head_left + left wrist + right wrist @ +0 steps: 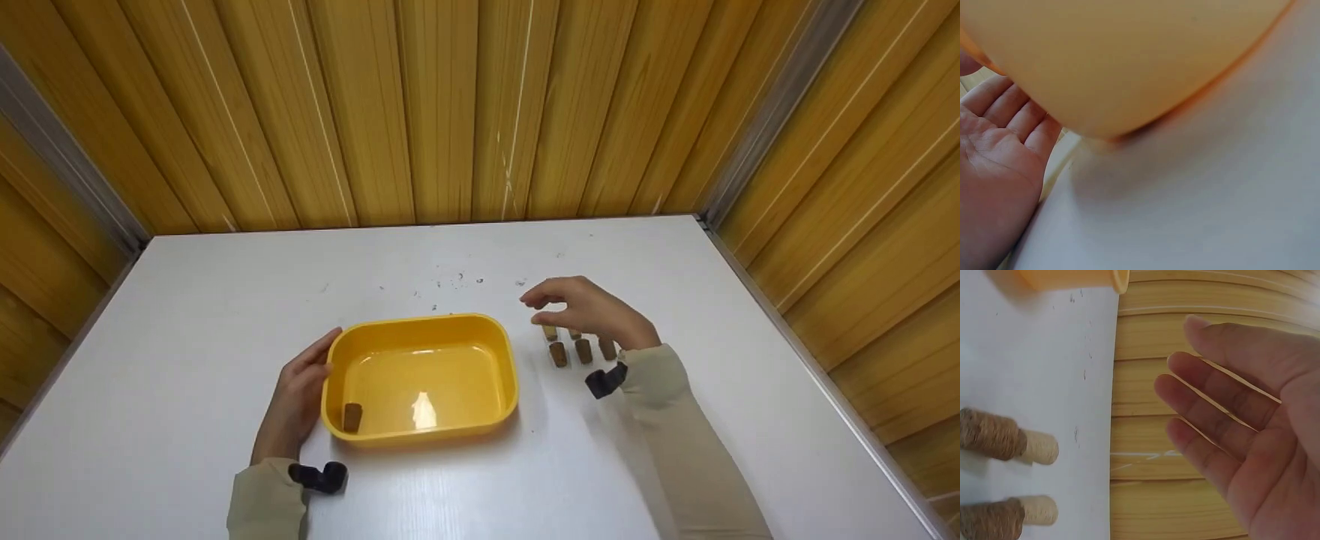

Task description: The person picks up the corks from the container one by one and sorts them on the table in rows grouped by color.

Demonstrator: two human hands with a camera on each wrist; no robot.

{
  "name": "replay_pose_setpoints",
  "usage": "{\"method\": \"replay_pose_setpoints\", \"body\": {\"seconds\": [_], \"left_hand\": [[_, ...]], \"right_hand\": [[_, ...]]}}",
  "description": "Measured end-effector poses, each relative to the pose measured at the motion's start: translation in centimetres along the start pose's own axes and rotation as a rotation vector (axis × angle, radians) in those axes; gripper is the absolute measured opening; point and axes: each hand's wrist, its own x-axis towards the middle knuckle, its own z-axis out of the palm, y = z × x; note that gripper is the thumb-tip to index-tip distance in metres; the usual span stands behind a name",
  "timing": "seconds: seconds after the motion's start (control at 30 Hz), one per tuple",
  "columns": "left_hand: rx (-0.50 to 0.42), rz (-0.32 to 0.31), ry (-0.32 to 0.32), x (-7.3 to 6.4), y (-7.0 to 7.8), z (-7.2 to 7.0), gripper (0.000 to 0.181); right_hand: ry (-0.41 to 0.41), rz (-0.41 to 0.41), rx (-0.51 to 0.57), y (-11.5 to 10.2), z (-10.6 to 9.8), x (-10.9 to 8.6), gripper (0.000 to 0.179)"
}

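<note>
A yellow plastic tray (457, 375) stands on the white table, with one brown cork stopper (352, 418) inside at its near left corner. My left hand (294, 394) rests against the tray's left side, fingers mostly straight along the outer wall and thumb by the rim. To the right of the tray, my right hand (596, 311) hovers over a group of cork stoppers, with a gap between thumb and fingers and nothing held. Dark brown corks (583, 351) form the near row; paler corks (550, 332) behind them are partly hidden by the hand.
Small dark marks (460, 279) dot the white table (247, 292) behind the tray. Yellow wood-look panels (439, 112) wall in the back and both sides. A black wrist camera (606, 380) sits at the right cuff, another (322, 477) at the left.
</note>
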Motion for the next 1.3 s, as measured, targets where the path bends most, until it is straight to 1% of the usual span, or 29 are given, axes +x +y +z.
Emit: {"method": "replay_pose_setpoints", "body": {"seconds": [0.2,0.3,0.53,0.6,0.73,0.87,0.93,1.17,1.3], "left_hand": [[-0.002,0.002,-0.008,-0.1,0.0,-0.1,0.056],[0.005,-0.001,-0.015,-0.1,0.0,-0.2,0.056],[-0.015,0.003,-0.032,0.0,0.1,-0.3,0.057],[-0.013,0.004,-0.039,0.0,0.1,-0.3,0.057],[-0.021,0.002,-0.049,0.0,0.1,-0.4,0.057],[-0.031,0.0,-0.04,0.0,0.1,-0.2,0.056],[-0.031,-0.004,-0.035,-0.1,0.2,-0.2,0.057],[0.03,-0.037,-0.002,-0.2,0.1,0.0,0.058],[0.039,-0.029,-0.005,-0.1,0.0,-0.1,0.057]], "right_hand": [[-0.072,-0.097,0.0,-2.4,1.1,2.3,0.033],[-0.119,-0.126,0.002,-3.5,1.8,3.5,0.034],[-0.226,-0.218,0.008,-5.9,3.8,6.0,0.037],[-0.253,-0.23,-0.003,-6.5,4.4,6.7,0.037],[-0.3,-0.214,-0.021,-7.7,5.8,7.9,0.036],[-0.34,-0.199,-0.026,-8.6,7.4,9.0,0.037],[-0.359,-0.204,-0.03,-9.1,8.2,9.5,0.038],[-0.456,-0.225,-0.011,-10.1,11.0,10.9,0.036],[-0.499,-0.213,-0.011,-10.4,12.1,11.6,0.035]]}}
